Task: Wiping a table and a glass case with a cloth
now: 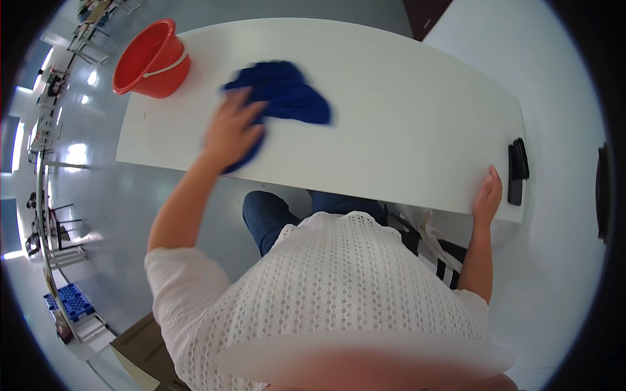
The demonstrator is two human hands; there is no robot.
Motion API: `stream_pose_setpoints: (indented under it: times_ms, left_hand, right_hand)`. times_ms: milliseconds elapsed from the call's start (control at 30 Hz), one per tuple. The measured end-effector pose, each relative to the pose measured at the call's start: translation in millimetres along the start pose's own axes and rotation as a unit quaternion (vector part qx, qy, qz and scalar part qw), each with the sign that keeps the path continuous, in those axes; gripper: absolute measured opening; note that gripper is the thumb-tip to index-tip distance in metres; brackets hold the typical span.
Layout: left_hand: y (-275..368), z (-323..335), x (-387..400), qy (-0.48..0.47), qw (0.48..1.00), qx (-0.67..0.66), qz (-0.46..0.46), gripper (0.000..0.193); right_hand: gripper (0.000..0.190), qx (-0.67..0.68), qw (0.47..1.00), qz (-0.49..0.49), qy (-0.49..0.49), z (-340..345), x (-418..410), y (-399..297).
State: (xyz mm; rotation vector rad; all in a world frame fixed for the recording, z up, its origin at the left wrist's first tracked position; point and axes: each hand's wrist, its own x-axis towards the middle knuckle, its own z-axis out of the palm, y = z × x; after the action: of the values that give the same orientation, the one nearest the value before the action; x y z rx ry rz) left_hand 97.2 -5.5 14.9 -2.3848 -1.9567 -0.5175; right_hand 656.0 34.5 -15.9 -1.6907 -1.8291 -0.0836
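My left hand (234, 129) lies on a dark blue cloth (288, 95), palm down with the fingers spread. The cloth is rumpled on the white tabletop (391, 107), its larger part beyond my fingertips and a smaller part beside my palm, reaching the near edge. Both the hand and the cloth are slightly blurred. On the right, my right hand (487, 195) rests at the near edge of the tabletop, its fingers close together. Whether it grips the edge is hidden. A red plastic bucket (164, 73) with a white handle stands at the table's far left corner.
Black oblong objects (516, 171) lie near the right table edge, beside a white wall (562, 195). A white bag with black stripes (435, 244) is below the table at right. A brown carton (146, 352) is at lower left. Chairs and a blue plastic crate (73, 300) stand farther left.
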Motion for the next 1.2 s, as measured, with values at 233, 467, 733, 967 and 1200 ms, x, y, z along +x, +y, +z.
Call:
stream_pose_setpoints:
  times_ms: [233,467,733,967,1200]
  left_hand:
    - [-116.2,-36.0,-91.9,0.023,0.977,0.106,-0.184,0.047]
    - [-95.8,-5.7,-24.3,0.027,0.983,0.118,-0.135,0.049]
    - [65.4,79.1,138.8,0.013,0.995,0.040,0.094,0.050]
    - [267.7,113.9,160.7,-0.046,0.961,-0.089,0.259,0.053]
    - [274.0,107.8,128.3,-0.062,0.940,-0.136,0.307,0.046]
  right_hand:
    - [0.035,-0.002,1.000,-0.003,0.000,0.2,2.3,-10.8]
    - [0.037,0.024,1.000,-0.002,0.005,-2.0,4.5,-17.4]
    - [0.039,0.006,1.000,0.009,-0.009,-3.5,1.8,-12.8]
    - [0.043,0.048,0.999,0.004,-0.006,-0.2,3.6,-13.9]
    - [0.042,0.089,0.996,0.014,0.005,-0.9,5.7,-10.3]
